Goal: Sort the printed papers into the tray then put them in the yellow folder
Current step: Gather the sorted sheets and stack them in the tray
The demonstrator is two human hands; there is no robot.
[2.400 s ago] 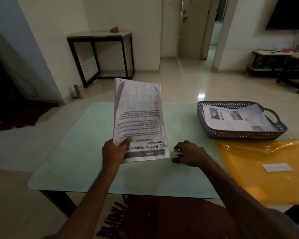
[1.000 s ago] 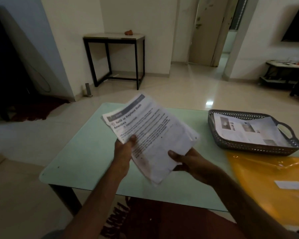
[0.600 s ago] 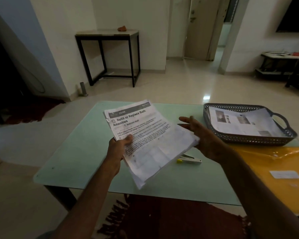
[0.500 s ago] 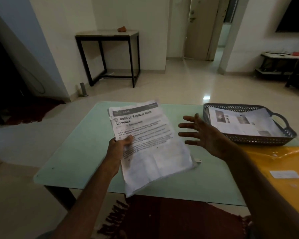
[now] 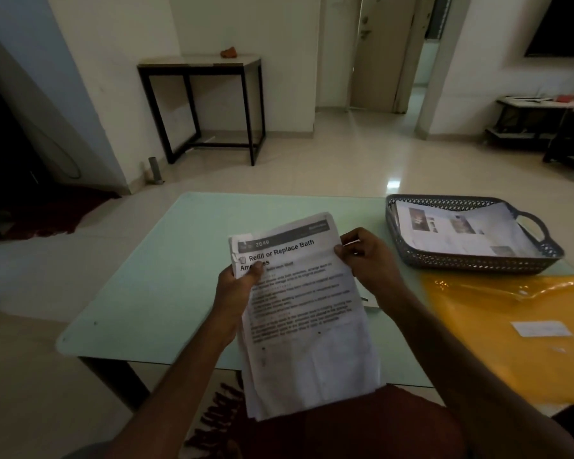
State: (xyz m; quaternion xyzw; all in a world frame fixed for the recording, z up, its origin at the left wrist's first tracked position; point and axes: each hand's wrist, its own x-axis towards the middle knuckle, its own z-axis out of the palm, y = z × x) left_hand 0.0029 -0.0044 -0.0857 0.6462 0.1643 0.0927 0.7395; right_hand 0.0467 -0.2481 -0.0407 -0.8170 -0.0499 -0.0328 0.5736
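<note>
left grip (image 5: 236, 289) clamped on the left edge of a white printed paper stack (image 5: 305, 326), right grip (image 5: 368, 256) pinching its top-right edge, over pale green counter (image 5: 166, 276)

A pale green glass worktop (image 5: 179, 276) with rounded corners stands on a dark leg (image 5: 113, 376) visible at its near left corner. At the far right corner sits a dark grey perforated tray (image 5: 471, 264) with a loop handle on its right end; printed papers (image 5: 461, 233) lie inside it, their right end curling up against the handle side. Just in front of the tray, along the right side of the worktop, a yellow folder (image 5: 497, 313) lies flat, glossy and wrinkled at its far edge, with a white label (image 5: 540, 328) on its face. A small object (image 5: 368, 303), mostly hidden from view, lies near the folder's left edge.
</note>
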